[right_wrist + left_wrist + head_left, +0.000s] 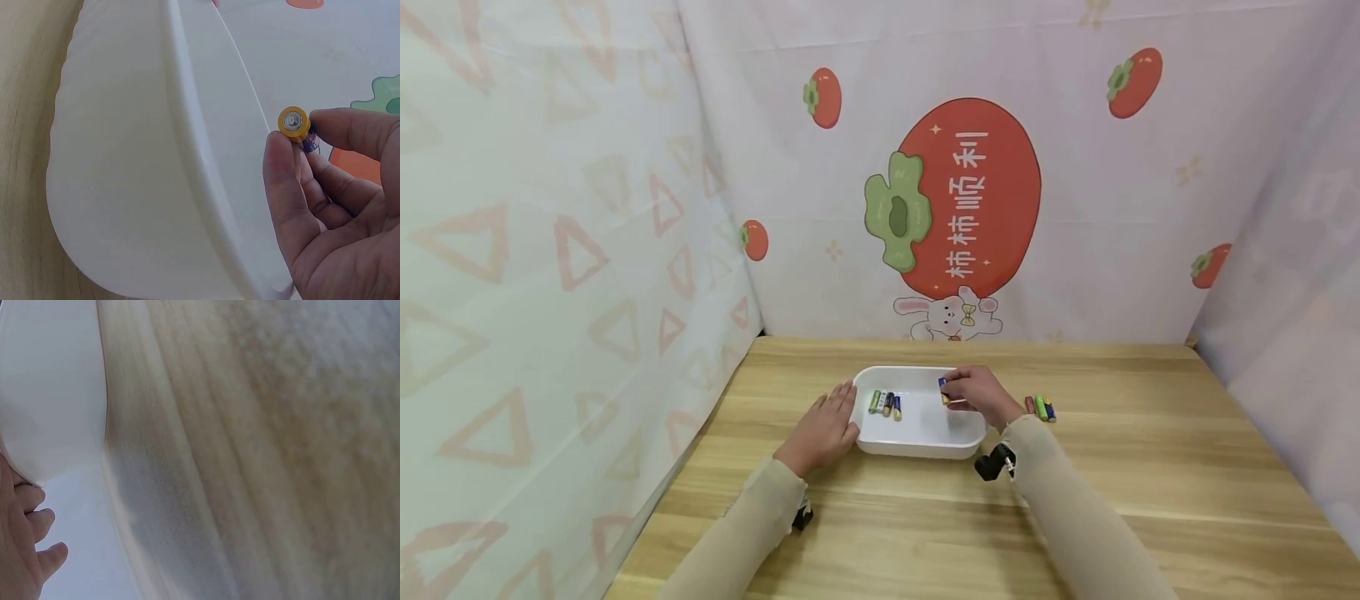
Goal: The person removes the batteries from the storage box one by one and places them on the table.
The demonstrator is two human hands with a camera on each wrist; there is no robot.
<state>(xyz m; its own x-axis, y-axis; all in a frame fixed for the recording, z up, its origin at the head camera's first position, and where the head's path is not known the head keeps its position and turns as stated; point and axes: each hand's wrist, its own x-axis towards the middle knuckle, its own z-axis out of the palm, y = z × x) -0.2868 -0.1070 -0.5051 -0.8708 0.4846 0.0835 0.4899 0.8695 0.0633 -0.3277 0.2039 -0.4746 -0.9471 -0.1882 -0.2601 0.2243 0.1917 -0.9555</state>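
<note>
A white tray stands on the table, with several batteries lying side by side in its left half, among them a green battery and a blue one with a yellow end. Against the tray's left side rests my left hand, its fingers extended along the wall. My right hand is over the tray's right part and pinches a blue battery with a yellow end between thumb and fingers. In the right wrist view the battery's flat metal end faces the camera.
To the right of the tray lies a small group of batteries, red, green and yellow-blue. The wooden table reaches back to a patterned cloth backdrop; another cloth hangs along the left.
</note>
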